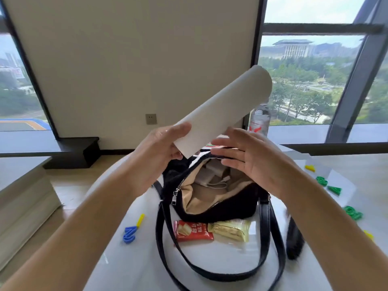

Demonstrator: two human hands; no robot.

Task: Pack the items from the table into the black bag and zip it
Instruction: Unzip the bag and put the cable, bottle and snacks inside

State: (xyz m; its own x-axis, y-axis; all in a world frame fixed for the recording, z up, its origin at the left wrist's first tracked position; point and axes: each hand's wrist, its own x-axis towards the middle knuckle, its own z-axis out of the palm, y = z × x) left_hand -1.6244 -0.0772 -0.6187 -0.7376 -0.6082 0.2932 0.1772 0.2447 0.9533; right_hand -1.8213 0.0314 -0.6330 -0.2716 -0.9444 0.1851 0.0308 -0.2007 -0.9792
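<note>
Round white table holds an unzipped black fabric bag with tan lining at centre (white charger and cable inside), its black straps looping toward the viewer. Above its mouth, a rolled grey-white paper sheet is pinched at its lower end by the left hand; right hand is spread open beside it, gripping nothing. Red snack packet and gold snack packet lie just in front of the bag.

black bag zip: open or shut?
Open. The black bag gapes, zipper pull at the near end, beige lining and a white cable visible inside.
</note>
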